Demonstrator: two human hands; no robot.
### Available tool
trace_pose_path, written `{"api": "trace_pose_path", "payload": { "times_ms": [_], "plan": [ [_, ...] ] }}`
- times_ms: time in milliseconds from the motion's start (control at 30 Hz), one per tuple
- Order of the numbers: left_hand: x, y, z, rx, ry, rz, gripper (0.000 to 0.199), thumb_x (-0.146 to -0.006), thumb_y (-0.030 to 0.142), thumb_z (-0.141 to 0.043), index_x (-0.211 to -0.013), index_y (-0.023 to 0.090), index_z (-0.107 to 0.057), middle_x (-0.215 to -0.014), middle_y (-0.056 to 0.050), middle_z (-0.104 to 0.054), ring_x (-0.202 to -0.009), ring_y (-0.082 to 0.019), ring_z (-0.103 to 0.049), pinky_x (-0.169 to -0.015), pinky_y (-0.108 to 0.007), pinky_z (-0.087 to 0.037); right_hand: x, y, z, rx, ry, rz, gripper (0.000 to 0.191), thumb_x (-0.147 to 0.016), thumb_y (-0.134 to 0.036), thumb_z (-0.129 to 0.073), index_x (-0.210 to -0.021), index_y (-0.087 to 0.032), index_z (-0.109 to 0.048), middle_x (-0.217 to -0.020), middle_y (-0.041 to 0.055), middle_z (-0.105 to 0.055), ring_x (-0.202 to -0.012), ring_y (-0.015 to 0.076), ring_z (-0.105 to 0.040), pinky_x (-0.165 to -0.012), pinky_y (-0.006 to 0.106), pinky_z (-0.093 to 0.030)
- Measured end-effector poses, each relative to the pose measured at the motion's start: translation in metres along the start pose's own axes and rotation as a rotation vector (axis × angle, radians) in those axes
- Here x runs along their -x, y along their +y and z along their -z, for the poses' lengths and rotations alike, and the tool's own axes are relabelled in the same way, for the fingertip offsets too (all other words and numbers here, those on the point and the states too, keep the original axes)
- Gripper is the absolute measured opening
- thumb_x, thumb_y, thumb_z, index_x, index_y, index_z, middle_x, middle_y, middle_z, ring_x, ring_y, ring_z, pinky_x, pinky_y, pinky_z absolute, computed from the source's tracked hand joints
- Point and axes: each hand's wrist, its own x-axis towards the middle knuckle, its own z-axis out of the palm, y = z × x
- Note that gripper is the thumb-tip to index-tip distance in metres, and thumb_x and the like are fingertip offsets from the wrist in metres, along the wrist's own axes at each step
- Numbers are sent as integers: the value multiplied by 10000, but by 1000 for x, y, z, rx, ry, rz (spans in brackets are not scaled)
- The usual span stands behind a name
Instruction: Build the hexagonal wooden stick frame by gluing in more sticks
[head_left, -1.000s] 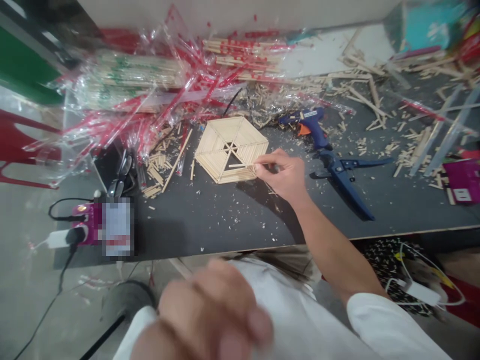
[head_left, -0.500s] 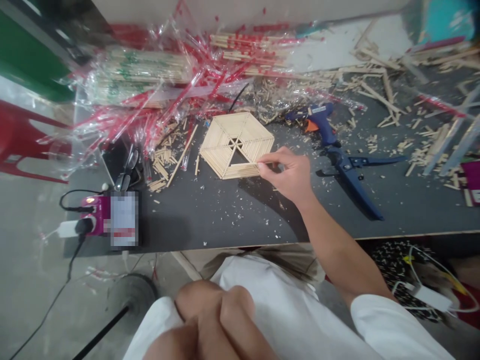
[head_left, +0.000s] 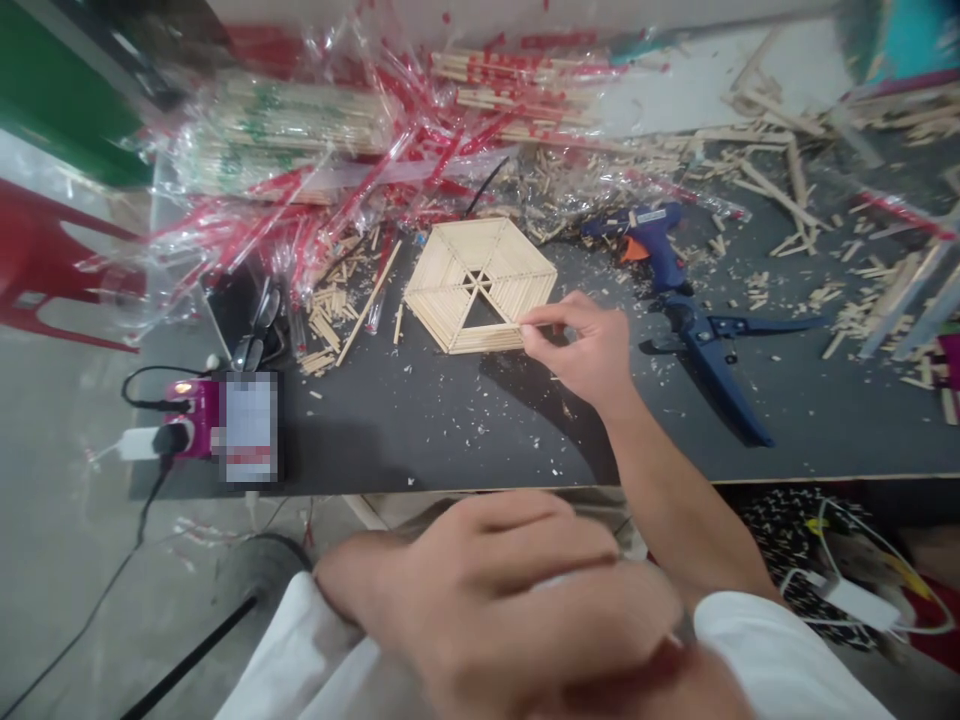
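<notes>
A hexagonal panel of thin wooden sticks (head_left: 442,265) lies on the dark table, with stick spokes meeting around a small central hole. Its near section has a triangular gap. Along that gap's lower edge runs a short wooden stick (head_left: 491,328), its right end pinched between the thumb and forefinger of my right hand (head_left: 581,345). Close to the camera, my left hand (head_left: 510,590) is raised in front of my body, blurred, with curled fingers. What it holds, if anything, is hidden.
Right of the panel lie a blue glue gun (head_left: 652,245) and a blue-handled cutter (head_left: 712,370). Plastic-wrapped stick bundles (head_left: 292,130) fill the back. Stick offcuts (head_left: 330,320) are scattered about. Glasses (head_left: 259,325), a pixelated phone (head_left: 251,430) and a purple power adapter (head_left: 191,415) sit left.
My left hand has risen from low by my body towards the camera. The pinched stick has settled against the panel's near rows. The view has shifted slightly.
</notes>
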Motion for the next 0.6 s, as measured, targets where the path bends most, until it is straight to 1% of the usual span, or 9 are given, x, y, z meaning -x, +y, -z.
{"api": "trace_pose_path", "payload": {
  "times_ms": [33, 67, 100, 167, 233, 267, 333, 433, 600],
  "plan": [
    [-15, -13, 0, 49, 98, -95, 276, -1025, 278, -572, -824, 300, -758, -864, 1, -770, -819, -150, -713, -715, -286, -650, 0, 0, 0, 0, 1, -8, 148, -822, -262, -720, -835, -253, -867, -737, 3, -751, -614, 146, -607, -643, 318, -541],
    [-25, -25, 0, 34, 100, -110, 222, -1027, 210, -584, -914, 272, -765, -928, 5, -782, -852, -133, -712, -750, -266, -643, 1, 1, 0, -5, 1, -22, 146, -817, -261, -724, -834, -251, -868, -736, 4, -743, -615, 144, -602, -646, 317, -538],
    [-32, -38, -1, -6, 81, -64, 189, -1031, 171, -589, -996, 241, -762, -975, -1, -789, -881, -125, -711, -775, -254, -629, 1, 1, 0, -19, -5, -41, 143, -810, -260, -731, -836, -249, -871, -740, 5, -738, -620, 142, -598, -649, 315, -535],
    [-38, -66, -3, -191, -7, 80, 171, -1032, 126, -574, -1052, 177, -735, -1040, -54, -787, -952, -170, -716, -840, -304, -614, 1, 2, 0, -57, -22, -83, 136, -797, -258, -746, -840, -248, -875, -741, 3, -726, -624, 137, -588, -643, 308, -517],
    [-36, -98, -8, -445, -60, 215, 176, -1046, 114, -557, -1075, 150, -727, -1084, -99, -776, -992, -219, -708, -817, -337, -585, 1, 4, -1, -76, -22, -97, 127, -796, -270, -763, -846, -254, -879, -715, -4, -704, -610, 131, -574, -620, 300, -490],
    [-35, -113, -11, -518, -108, 257, 178, -1057, 130, -552, -1079, 148, -728, -1094, -113, -771, -1026, -245, -703, -827, -359, -573, 1, 4, -1, -74, -13, -87, 127, -800, -274, -766, -852, -257, -881, -704, -6, -697, -606, 131, -574, -615, 299, -483],
    [-31, -138, -17, -538, -219, 256, 204, -1088, 182, -524, -1084, 157, -727, -984, -90, -758, -961, -245, -699, -803, -366, -549, 1, 5, -2, -52, 11, -55, 135, -811, -279, -765, -868, -258, -885, -698, -4, -699, -606, 132, -588, -619, 301, -487],
    [-26, -153, -29, -506, -283, 233, 277, -1086, 116, -444, -1146, 147, -712, -875, -56, -721, -802, -209, -678, -667, -331, -489, 1, 6, -2, -31, 15, -31, 140, -811, -268, -763, -878, -257, -886, -721, 1, -717, -621, 136, -615, -633, 301, -504],
    [-20, -153, -43, -577, -229, 172, 330, -1039, 40, -401, -1091, 136, -712, -820, -54, -704, -713, -191, -655, -588, -327, -419, 1, 3, -5, -13, -3, -110, 152, -830, -272, -733, -877, -253, -877, -742, 0, -736, -631, 138, -621, -648, 301, -525]
  ]
}}
